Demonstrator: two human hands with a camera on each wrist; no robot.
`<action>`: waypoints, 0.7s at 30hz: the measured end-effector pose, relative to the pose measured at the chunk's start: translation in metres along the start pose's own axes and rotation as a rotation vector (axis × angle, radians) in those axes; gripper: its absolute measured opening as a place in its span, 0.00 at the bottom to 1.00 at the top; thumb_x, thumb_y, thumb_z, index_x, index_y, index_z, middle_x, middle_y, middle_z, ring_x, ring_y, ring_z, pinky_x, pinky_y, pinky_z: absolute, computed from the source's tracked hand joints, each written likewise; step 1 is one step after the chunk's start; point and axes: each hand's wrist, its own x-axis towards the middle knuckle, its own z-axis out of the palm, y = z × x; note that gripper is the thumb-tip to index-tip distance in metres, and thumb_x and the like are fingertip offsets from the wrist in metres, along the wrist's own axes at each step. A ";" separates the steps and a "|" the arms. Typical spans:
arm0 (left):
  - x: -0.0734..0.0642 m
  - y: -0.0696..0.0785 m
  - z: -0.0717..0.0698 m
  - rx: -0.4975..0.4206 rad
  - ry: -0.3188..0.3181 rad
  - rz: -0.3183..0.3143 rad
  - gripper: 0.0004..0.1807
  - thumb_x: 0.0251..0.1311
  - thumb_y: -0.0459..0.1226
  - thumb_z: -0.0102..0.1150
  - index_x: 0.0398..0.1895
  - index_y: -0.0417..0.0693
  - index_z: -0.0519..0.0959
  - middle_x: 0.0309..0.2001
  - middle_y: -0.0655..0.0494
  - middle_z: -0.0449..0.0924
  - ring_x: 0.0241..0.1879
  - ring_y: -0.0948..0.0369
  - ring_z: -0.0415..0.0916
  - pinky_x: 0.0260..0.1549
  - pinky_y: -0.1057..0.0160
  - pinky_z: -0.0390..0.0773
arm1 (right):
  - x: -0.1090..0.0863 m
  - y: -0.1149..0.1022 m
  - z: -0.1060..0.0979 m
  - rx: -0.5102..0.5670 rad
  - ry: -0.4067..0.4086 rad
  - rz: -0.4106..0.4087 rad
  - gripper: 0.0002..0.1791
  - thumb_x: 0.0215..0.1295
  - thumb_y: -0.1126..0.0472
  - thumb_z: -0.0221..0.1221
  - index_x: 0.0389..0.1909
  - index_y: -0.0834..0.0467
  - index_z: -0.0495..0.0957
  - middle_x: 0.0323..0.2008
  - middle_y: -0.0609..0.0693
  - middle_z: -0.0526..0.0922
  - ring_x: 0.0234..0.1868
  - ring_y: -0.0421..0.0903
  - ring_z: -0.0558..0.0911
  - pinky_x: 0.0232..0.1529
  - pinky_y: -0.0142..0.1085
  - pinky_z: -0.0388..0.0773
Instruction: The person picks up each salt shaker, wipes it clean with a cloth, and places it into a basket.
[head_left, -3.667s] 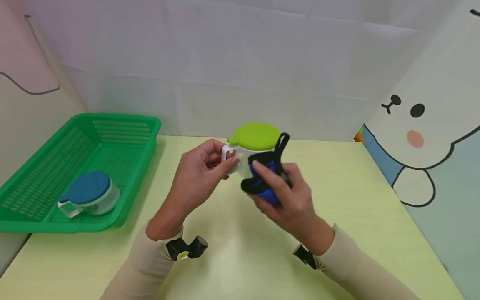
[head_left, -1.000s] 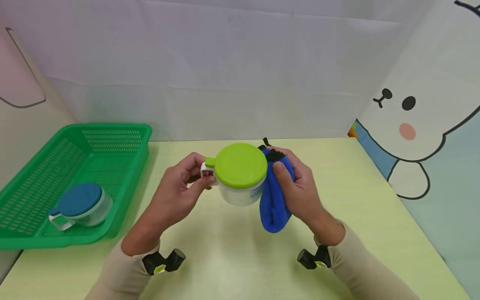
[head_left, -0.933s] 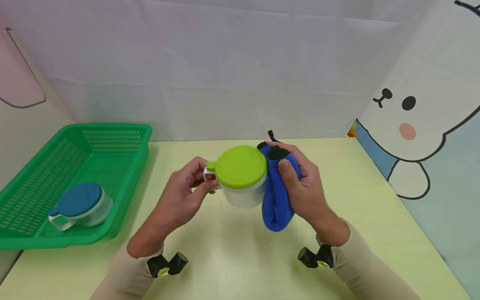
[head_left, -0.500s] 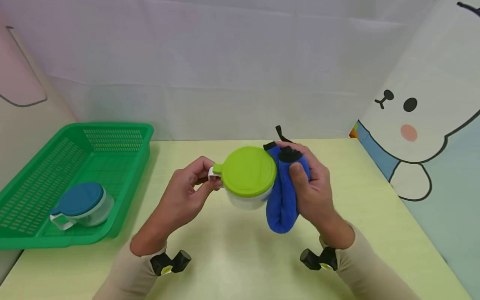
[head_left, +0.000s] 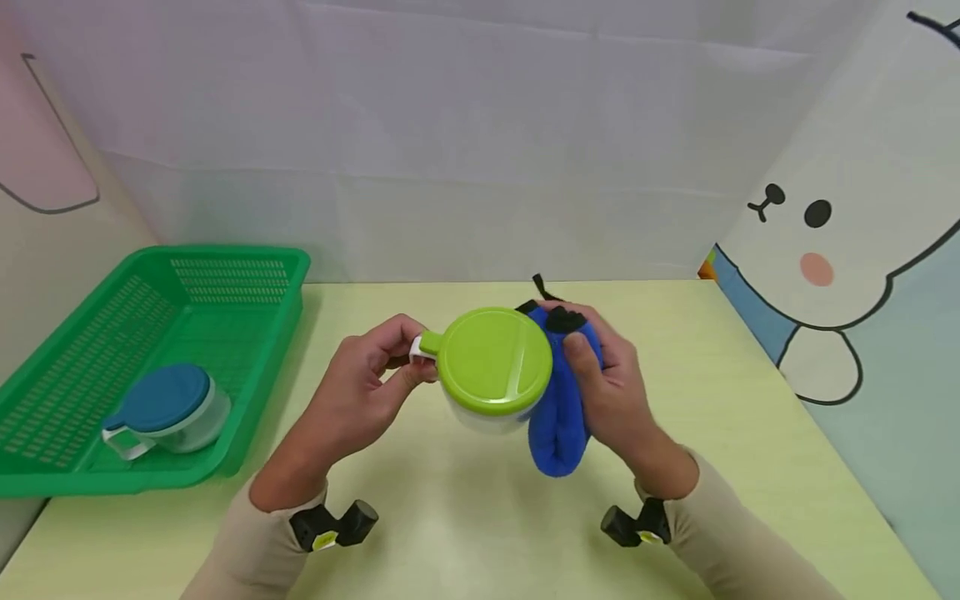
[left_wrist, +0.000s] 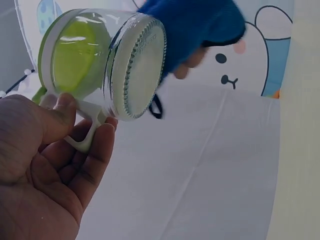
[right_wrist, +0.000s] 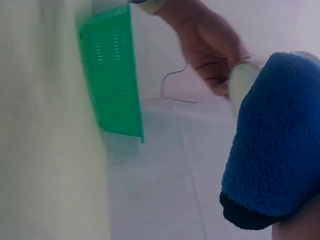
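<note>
A clear glass jar with a bright green lid [head_left: 493, 360] and a white handle [left_wrist: 86, 142] is held above the table. My left hand [head_left: 367, 387] pinches that handle between thumb and fingers. In the left wrist view the jar's ridged glass base [left_wrist: 142, 70] shows, tipped to the right. My right hand [head_left: 611, 387] grips a folded blue cloth [head_left: 557, 417] with black trim and a black loop, pressed to the jar's right side. The cloth [right_wrist: 277, 140] fills much of the right wrist view and hides most of the jar there.
A green plastic basket [head_left: 258, 392] stands on the pale yellow table [head_left: 450, 533] at the left. Inside it sits a similar glass jar with a blue lid [head_left: 167, 398] and white handle. A white wall sheet [head_left: 465, 167] rises behind, and a cartoon panel [head_left: 847, 350] borders the right.
Earlier the cloth lay across the jar's front; now it is at the right side, turned blue side out. Over the last half second, both hands shifted slightly left and the lid tilted more toward the head camera.
</note>
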 end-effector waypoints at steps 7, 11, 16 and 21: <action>-0.001 -0.002 -0.001 0.066 -0.004 0.041 0.13 0.60 0.20 0.67 0.37 0.43 0.77 0.35 0.60 0.85 0.37 0.62 0.84 0.43 0.64 0.84 | 0.004 0.000 -0.004 0.015 -0.049 -0.012 0.26 0.82 0.50 0.50 0.63 0.69 0.75 0.57 0.54 0.83 0.56 0.49 0.81 0.61 0.36 0.76; -0.001 0.000 -0.001 0.050 0.001 0.093 0.14 0.58 0.18 0.66 0.37 0.43 0.78 0.37 0.59 0.87 0.38 0.62 0.85 0.43 0.61 0.85 | 0.008 0.002 -0.008 0.034 -0.111 -0.028 0.32 0.82 0.46 0.49 0.61 0.74 0.73 0.55 0.52 0.83 0.53 0.48 0.82 0.59 0.36 0.77; 0.000 0.000 -0.002 0.047 0.010 0.090 0.15 0.58 0.17 0.66 0.38 0.43 0.78 0.45 0.55 0.88 0.41 0.60 0.86 0.44 0.61 0.85 | 0.011 0.005 -0.012 -0.026 -0.212 0.019 0.25 0.84 0.50 0.48 0.64 0.67 0.75 0.55 0.48 0.84 0.49 0.45 0.84 0.55 0.33 0.80; 0.000 -0.001 0.001 -0.007 -0.021 0.091 0.14 0.59 0.19 0.66 0.35 0.45 0.76 0.48 0.53 0.87 0.44 0.58 0.85 0.43 0.60 0.86 | 0.013 0.001 -0.018 0.044 -0.183 -0.061 0.31 0.81 0.44 0.50 0.62 0.71 0.74 0.54 0.56 0.83 0.51 0.49 0.83 0.56 0.36 0.79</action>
